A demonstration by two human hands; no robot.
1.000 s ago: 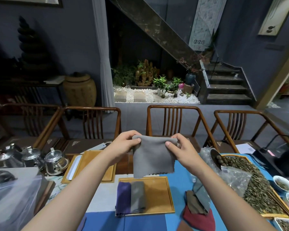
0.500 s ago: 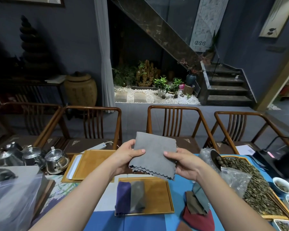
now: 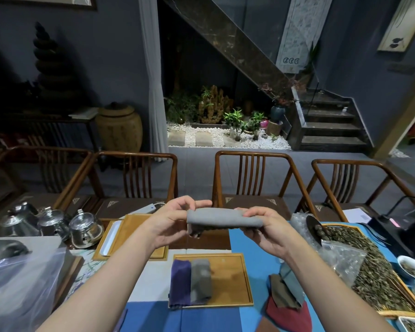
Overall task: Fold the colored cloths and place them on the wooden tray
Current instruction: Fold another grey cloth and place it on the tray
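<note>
**Q:** Change over the last second?

**A:** Grey cloth (image 3: 222,220), hanging as one open sheet a second ago and lifted flat half a second ago, is now doubled into a narrow horizontal band. Judged from this, the fold is nearly complete; placement is what remains for this piece.

**Q:** State of the hands?

**A:** Left hand (image 3: 171,222) pinches the band's left end between thumb and curled fingers; right hand (image 3: 265,230) grips the right end likewise. Both hold the cloth in the air, nothing else.

**Q:** Position relative to the target?

**A:** Band hangs between the hands, above the far edge of the wooden tray (image 3: 230,279), not touching it. On the tray's left part lie a folded purple cloth (image 3: 179,282) and a folded grey cloth (image 3: 201,281), side by side and touching; its right part is bare wood.

**Q:** Work outstanding?

**A:** Unfolded cloths (image 3: 286,298), brown, grey and red, lie overlapped near the table's near edge, just right of the tray.
</note>
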